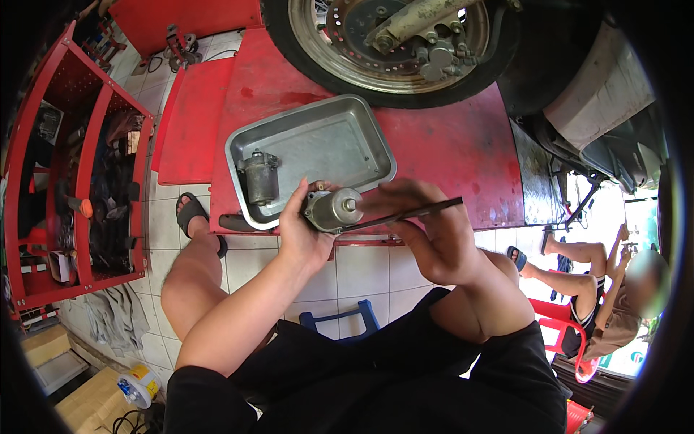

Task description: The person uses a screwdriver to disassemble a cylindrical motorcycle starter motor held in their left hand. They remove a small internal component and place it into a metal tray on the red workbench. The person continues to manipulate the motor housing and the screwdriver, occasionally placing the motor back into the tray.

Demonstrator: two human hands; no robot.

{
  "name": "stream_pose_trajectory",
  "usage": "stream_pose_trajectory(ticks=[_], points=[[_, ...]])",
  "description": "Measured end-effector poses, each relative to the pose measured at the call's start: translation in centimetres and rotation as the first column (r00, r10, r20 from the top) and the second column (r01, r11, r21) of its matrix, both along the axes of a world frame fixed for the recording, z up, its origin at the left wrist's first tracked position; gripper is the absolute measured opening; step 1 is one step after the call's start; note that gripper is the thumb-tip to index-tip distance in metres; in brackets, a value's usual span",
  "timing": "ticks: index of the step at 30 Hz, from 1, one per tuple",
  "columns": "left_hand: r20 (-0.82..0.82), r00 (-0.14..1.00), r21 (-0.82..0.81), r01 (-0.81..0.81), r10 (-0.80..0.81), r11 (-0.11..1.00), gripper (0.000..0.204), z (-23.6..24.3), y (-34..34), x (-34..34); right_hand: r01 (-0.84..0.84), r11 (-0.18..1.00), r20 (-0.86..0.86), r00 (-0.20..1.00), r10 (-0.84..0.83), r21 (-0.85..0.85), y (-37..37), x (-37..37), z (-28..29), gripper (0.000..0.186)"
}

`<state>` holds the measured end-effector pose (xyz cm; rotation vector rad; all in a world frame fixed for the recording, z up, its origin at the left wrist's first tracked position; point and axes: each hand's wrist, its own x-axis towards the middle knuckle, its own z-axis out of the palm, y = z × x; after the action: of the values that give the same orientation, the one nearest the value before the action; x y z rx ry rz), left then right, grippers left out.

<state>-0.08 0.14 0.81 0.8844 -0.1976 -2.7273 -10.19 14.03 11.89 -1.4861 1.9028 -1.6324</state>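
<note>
In the middle of the frame, the left grip (302, 230) was curled firmly around a cylindrical metal motor (334, 210). Just to its right, the blurred right grip (436, 233) lay against a thin dark strip (406, 215); whether it grasped it, I could not tell. Left of centre, a second motor (260, 179) sat in a metal tray (311, 155) on the red surface (452, 148).
</note>
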Motion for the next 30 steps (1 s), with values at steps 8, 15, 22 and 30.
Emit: stream_pose_trajectory(ticks=[8,15,22,30], points=[[-0.004,1.0,0.015,0.018,-0.018,1.0,0.031,-0.6,0.0,-0.1,0.029,0.998,-0.181,0.983,-0.018,0.059,0.4,-0.4,-0.4,0.03],[0.034,0.999,-0.011,0.024,-0.023,1.0,0.039,-1.2,-0.5,0.0,-0.097,0.973,-0.16,0.978,0.131,0.21,1.6,-1.6,0.1,0.035],[0.019,0.999,-0.019,0.028,-0.027,0.999,0.036,-1.1,-0.4,0.0,0.008,0.995,-0.015,1.0,-0.007,0.098,1.1,-0.7,-0.8,0.027],[0.032,0.998,-0.005,0.057,-0.057,0.998,0.034,-0.7,-0.4,0.0,0.018,1.0,0.1,0.995,-0.02,0.024,0.0,-0.3,-0.4,0.03]])
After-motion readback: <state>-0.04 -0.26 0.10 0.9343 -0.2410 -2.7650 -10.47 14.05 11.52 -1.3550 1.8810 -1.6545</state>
